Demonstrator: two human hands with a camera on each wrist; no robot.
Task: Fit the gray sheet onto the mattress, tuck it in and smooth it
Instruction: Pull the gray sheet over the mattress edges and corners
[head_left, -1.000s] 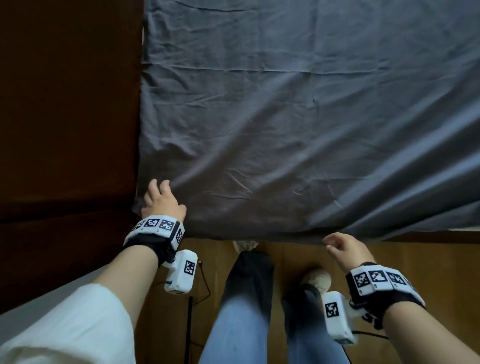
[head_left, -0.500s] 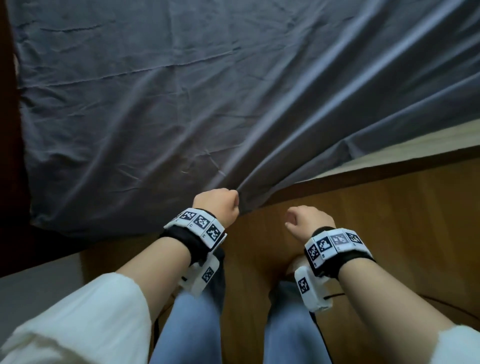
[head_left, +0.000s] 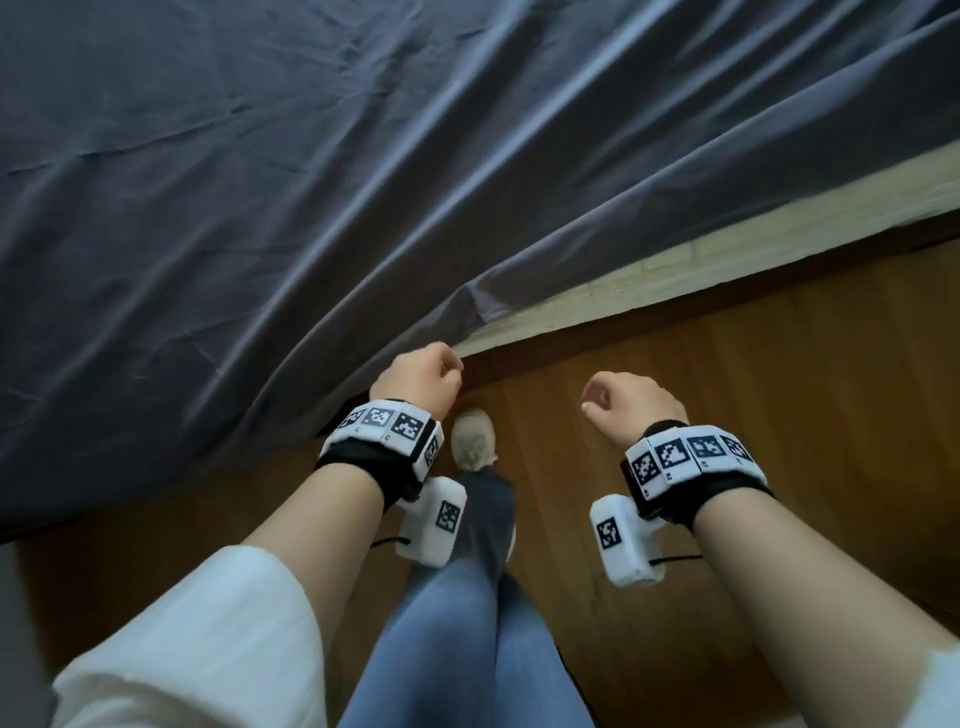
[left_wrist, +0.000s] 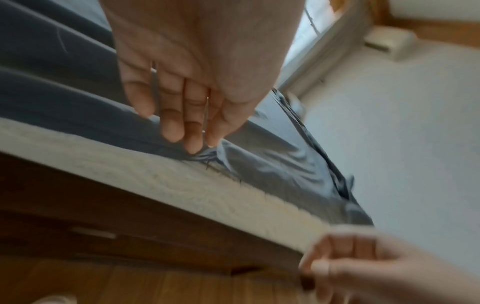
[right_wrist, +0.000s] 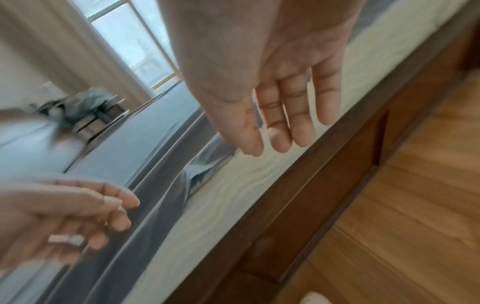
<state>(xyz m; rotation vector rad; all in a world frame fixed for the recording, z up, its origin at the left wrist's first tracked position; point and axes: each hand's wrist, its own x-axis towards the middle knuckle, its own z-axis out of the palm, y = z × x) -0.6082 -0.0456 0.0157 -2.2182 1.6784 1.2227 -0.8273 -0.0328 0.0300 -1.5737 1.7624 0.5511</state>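
The gray sheet (head_left: 363, 182) covers the top of the mattress (head_left: 727, 244) with long diagonal folds. Its edge ends on the near side, leaving a strip of cream mattress side bare to the right. My left hand (head_left: 421, 384) is at that loose edge. In the left wrist view its fingertips (left_wrist: 192, 142) pinch a small bunch of the sheet (left_wrist: 272, 160) above the mattress side (left_wrist: 155, 176). My right hand (head_left: 623, 405) hovers over the floor to the right, apart from the bed. Its fingers (right_wrist: 280, 133) hang relaxed and hold nothing.
A dark wooden bed frame (right_wrist: 324, 195) runs under the mattress. I stand on a wooden floor (head_left: 779, 415), one foot (head_left: 472, 436) close to the bed. Beyond the bed's far end are a window with curtains (right_wrist: 135, 41) and a low stand with clutter (right_wrist: 85, 111).
Both hands have moved right along the bed's near side, away from the corner. The left hand went from resting at the corner to pinching the sheet's edge. More bare mattress shows now.
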